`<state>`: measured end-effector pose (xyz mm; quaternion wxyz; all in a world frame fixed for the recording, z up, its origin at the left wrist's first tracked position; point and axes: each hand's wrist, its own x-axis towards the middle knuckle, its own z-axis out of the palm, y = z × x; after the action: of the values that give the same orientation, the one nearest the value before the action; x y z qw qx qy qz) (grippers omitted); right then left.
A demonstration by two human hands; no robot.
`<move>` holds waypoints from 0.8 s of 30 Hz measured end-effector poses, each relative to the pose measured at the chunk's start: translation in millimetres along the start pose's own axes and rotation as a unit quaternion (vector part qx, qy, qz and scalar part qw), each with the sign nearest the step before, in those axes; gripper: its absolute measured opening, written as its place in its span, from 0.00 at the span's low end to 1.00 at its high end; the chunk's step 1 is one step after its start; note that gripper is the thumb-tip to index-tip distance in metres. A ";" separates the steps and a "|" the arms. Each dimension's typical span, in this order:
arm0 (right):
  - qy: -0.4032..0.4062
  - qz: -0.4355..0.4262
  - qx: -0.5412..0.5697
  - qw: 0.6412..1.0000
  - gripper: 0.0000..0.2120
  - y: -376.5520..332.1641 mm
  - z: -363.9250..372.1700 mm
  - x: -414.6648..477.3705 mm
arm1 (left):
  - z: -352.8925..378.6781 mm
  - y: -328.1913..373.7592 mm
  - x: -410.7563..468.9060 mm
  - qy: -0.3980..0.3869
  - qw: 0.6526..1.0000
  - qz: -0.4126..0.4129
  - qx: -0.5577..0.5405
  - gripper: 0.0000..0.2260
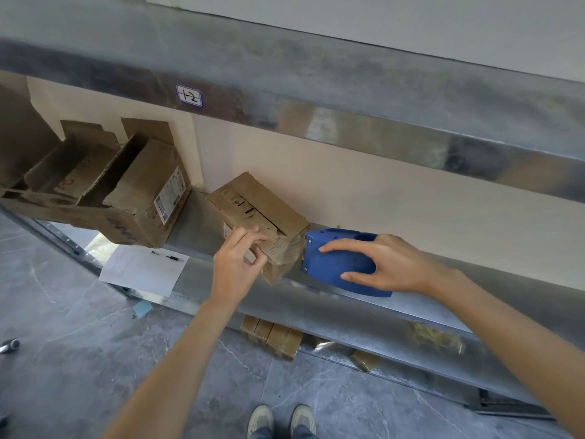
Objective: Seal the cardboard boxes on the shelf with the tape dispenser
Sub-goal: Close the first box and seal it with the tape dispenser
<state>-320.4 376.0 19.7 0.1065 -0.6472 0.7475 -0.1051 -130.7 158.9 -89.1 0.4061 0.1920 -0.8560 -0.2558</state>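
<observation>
Your right hand [389,264] grips the blue dispenser [335,264] — index finger laid along its top, thumb curled under the near side, palm wrapped round the back. The dispenser is low at the front edge of the shelf [316,299], though I can't tell whether it rests there. Its front is just beside the box [259,207], and a strip of clear tape [286,253] runs from its mouth onto the box's near end. Your left hand [235,264] holds that same end, fingers curled over the top edge, thumb against the front face. The box lies at an angle on the shelf, one corner toward the back wall, top flaps down. Off to the left sits an open box [126,198], flaps up, hanging partly over the shelf's front edge. Below it lies a sheet of paper [144,270] with a pen [172,257] on it. A label [189,96] marked 1-2 sticks to the beam above — and your shoes [281,419] show on the grey floor.
</observation>
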 end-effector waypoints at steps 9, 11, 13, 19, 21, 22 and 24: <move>-0.006 0.011 0.015 1.000 0.24 5.5 6.0 7.2 | 1.0 -0.6 0.0 -0.013 0.999 -0.032 -0.035 0.13; -0.007 0.015 0.018 1.000 0.25 6.6 7.2 9.4 | 1.9 -2.5 -0.5 -0.027 0.999 -0.029 -0.024 0.13; -0.009 0.016 0.019 1.000 0.25 6.8 7.9 11.4 | 3.0 -4.7 -2.6 -0.054 0.998 -0.036 -0.012 0.14; -0.012 0.019 0.021 1.000 0.24 6.4 7.1 14.3 | 3.8 -5.3 -4.2 -0.093 0.994 -0.047 0.017 0.18; -0.013 0.019 0.018 1.000 0.24 6.5 6.5 15.2 | 2.8 -5.7 -3.4 -0.076 0.996 -0.035 0.019 0.16; -0.014 0.020 0.017 1.000 0.24 6.6 6.1 15.2 | 2.5 -5.8 -2.8 -0.064 0.997 -0.030 0.017 0.15; -0.017 0.022 0.015 1.000 0.24 5.9 4.7 14.8 | 2.3 -4.9 -1.6 -0.039 0.999 -0.028 0.008 0.13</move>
<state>-326.7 362.0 13.1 0.1306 -0.6307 0.7580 -0.1029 -131.0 156.5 -94.2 0.3637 0.2095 -0.8674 -0.2673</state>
